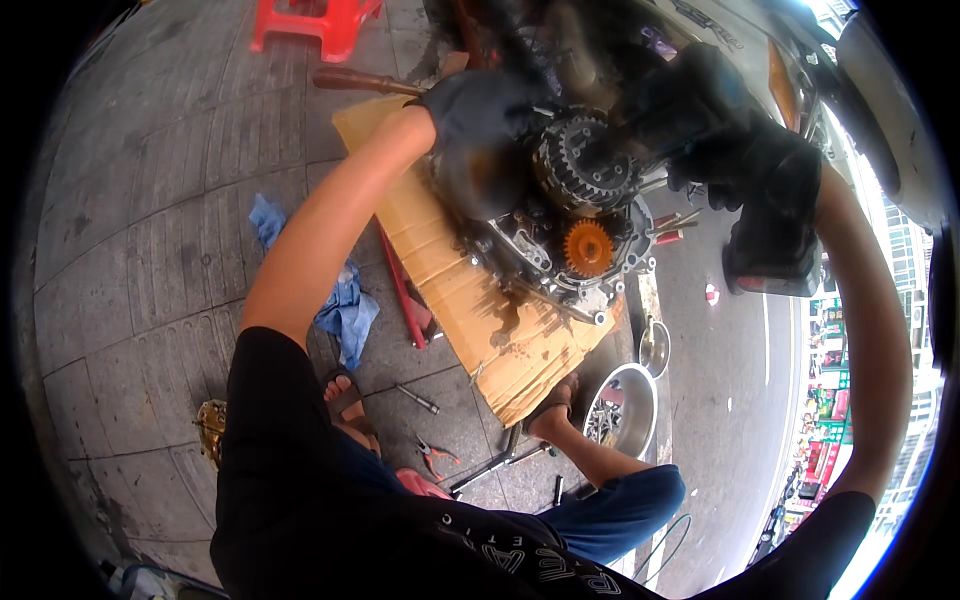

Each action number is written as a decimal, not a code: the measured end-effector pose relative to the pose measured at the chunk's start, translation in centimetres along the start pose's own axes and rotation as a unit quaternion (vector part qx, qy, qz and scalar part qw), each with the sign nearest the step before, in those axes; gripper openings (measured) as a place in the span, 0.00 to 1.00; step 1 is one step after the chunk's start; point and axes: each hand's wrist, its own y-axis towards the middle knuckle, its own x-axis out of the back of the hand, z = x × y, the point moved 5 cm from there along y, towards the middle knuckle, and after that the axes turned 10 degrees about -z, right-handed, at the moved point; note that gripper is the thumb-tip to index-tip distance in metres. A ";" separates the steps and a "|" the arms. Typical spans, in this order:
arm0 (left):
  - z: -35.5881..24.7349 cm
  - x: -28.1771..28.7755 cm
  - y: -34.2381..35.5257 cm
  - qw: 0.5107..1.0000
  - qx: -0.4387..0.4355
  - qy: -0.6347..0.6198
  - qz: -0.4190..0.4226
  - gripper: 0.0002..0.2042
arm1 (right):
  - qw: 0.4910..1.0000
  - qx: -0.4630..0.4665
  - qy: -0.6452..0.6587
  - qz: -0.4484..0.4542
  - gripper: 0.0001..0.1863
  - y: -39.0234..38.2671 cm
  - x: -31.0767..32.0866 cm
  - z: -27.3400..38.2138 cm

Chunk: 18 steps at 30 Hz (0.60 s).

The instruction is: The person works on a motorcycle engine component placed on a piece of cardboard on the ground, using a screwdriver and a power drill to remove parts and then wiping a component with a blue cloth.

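My right hand (790, 168), in a black glove, is closed round the grip of a black cordless impact wrench (690, 95). Its front end points at the toothed clutch basket (583, 160) of an open engine, with the contact blurred and dark. My left hand (480, 108), also black-gloved, lies at the clutch's left side, closed over a wooden-handled tool (365, 82) whose handle sticks out to the left. Its fingers are partly lost in dark blur. Below the clutch sits an orange-brown gear (588, 248) in the metal engine case (530, 250).
Oil-stained cardboard (500, 345) lies under the engine. A metal bowl (640, 405) of small parts stands by my foot, with pliers (435, 458) and sockets on the paving. A blue rag (348, 310) and red stool (335, 30) are left. A vehicle body (735, 45) rises at upper right.
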 end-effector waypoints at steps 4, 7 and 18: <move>0.9 -0.9 -0.2 0.999 0.036 -0.006 0.022 0.22 | 1.000 -0.008 0.023 -0.001 0.16 0.7 -0.4 -0.6; 1.4 -1.3 -0.2 1.000 0.009 -0.001 -0.002 0.21 | 0.998 -0.022 0.065 0.004 0.16 1.1 -0.8 -1.1; -0.5 -1.9 -2.6 0.997 0.034 -0.017 -0.062 0.18 | 0.994 -0.019 0.104 0.000 0.14 0.7 -0.9 -3.4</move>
